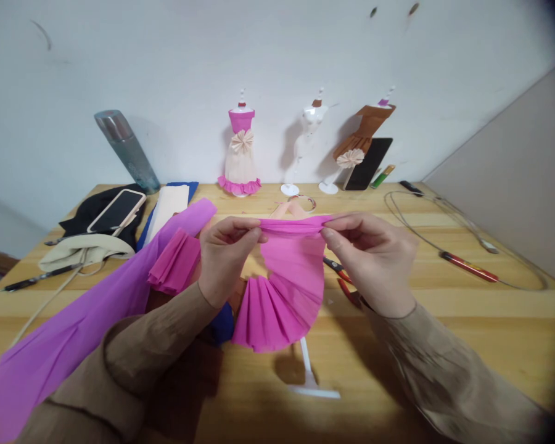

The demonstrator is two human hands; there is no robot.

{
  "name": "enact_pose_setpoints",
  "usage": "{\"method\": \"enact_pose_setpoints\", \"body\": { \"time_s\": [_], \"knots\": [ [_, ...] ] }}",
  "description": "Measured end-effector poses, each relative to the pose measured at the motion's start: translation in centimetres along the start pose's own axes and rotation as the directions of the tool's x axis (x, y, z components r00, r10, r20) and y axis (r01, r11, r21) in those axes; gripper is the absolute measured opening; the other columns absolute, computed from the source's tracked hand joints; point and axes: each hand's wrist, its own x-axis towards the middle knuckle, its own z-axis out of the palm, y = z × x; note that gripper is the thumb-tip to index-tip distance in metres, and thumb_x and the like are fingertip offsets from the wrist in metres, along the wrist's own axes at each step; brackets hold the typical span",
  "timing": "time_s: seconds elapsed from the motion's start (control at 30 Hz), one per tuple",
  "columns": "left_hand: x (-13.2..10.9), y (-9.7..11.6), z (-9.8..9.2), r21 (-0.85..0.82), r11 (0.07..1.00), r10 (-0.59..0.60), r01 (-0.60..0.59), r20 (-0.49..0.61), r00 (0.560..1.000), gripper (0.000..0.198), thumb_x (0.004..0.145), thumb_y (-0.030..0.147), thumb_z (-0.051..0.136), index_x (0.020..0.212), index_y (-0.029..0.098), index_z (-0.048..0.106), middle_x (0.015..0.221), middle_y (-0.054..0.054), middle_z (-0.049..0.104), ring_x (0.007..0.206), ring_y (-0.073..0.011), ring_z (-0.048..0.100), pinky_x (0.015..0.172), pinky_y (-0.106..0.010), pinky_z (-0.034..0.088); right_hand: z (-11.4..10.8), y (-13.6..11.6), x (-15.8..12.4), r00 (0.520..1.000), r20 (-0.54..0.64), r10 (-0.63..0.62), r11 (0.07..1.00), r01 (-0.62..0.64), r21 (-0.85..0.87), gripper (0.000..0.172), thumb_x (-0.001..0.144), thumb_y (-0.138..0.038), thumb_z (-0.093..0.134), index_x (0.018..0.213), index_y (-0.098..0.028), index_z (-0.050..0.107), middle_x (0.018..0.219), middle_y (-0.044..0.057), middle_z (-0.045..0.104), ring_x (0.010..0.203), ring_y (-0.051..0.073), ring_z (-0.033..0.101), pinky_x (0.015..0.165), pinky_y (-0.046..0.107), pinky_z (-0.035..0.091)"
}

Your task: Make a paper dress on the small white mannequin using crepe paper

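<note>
My left hand (224, 256) and my right hand (372, 262) each pinch one end of the top edge of a pink pleated crepe-paper skirt piece (284, 290), stretched between them above the wooden table (444, 333). The piece fans out downward and hides most of a small white mannequin stand (311, 376) behind it. A second folded pink pleated piece (174, 262) lies just left of my left hand. A long purple crepe-paper strip (74, 333) runs from the table's middle toward the lower left.
Red-handled scissors (345, 280) lie under my right hand. Three mini mannequins stand at the back: pink dress (240, 151), bare white (305, 139), brown dress (361, 139). A phone (116, 211) on dark cloth, a tilted bottle (127, 150), a pen (34, 279) and a cable with red tool (467, 266) surround.
</note>
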Motion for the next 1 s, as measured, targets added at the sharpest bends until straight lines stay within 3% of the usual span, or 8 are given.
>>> {"method": "enact_pose_setpoints", "body": {
  "time_s": [0.23, 0.47, 0.67, 1.0],
  "knots": [
    [0.41, -0.48, -0.41, 0.013, 0.999, 0.049, -0.049, 0.019, 0.999, 0.007, 0.069, 0.017, 0.077, 0.076, 0.018, 0.075, 0.06, 0.0, 0.073, 0.056, -0.012, 0.068, 0.062, -0.025, 0.057, -0.22, 0.21, -0.13, 1.0, 0.015, 0.008, 1.0, -0.007, -0.03, 0.003, 0.08, -0.019, 0.071, 0.078, -0.022, 0.07, 0.071, 0.0, 0.07, 0.059, 0.015, 0.059, 0.054, 0.03, 0.048],
    [0.68, 0.03, -0.29, -0.038, 0.999, 0.004, -0.002, 0.052, 0.999, 0.008, 0.063, 0.013, 0.079, 0.068, 0.017, 0.074, 0.067, 0.0, 0.074, 0.062, -0.0131, 0.072, 0.063, -0.023, 0.057, -0.18, 0.26, -0.09, 1.0, 0.024, 0.007, 1.0, -0.007, -0.005, 0.006, 0.08, -0.016, 0.07, 0.075, -0.021, 0.069, 0.071, -0.001, 0.069, 0.059, 0.013, 0.058, 0.054, 0.028, 0.047],
    [0.54, 0.13, -0.2, -0.041, 0.996, -0.072, 0.074, 0.049, 0.996, 0.007, 0.064, 0.015, 0.078, 0.069, 0.017, 0.073, 0.058, 0.0, 0.072, 0.055, -0.0127, 0.069, 0.062, -0.025, 0.057, -0.33, 0.06, -0.09, 0.999, 0.032, -0.011, 1.0, 0.012, -0.019, 0.007, 0.08, -0.017, 0.07, 0.076, -0.022, 0.069, 0.072, 0.0, 0.07, 0.059, 0.014, 0.059, 0.055, 0.029, 0.047],
    [0.62, 0.07, -0.35, -0.014, 0.999, -0.05, 0.051, 0.053, 0.997, 0.006, 0.066, 0.017, 0.077, 0.071, 0.018, 0.074, 0.056, 0.001, 0.071, 0.053, -0.0118, 0.066, 0.06, -0.025, 0.055, -0.3, -0.06, -0.08, 0.997, 0.07, -0.018, 1.0, 0.02, -0.024, 0.009, 0.08, -0.014, 0.069, 0.076, -0.021, 0.068, 0.073, 0.0, 0.07, 0.06, 0.014, 0.059, 0.056, 0.028, 0.048]
  ]
}}
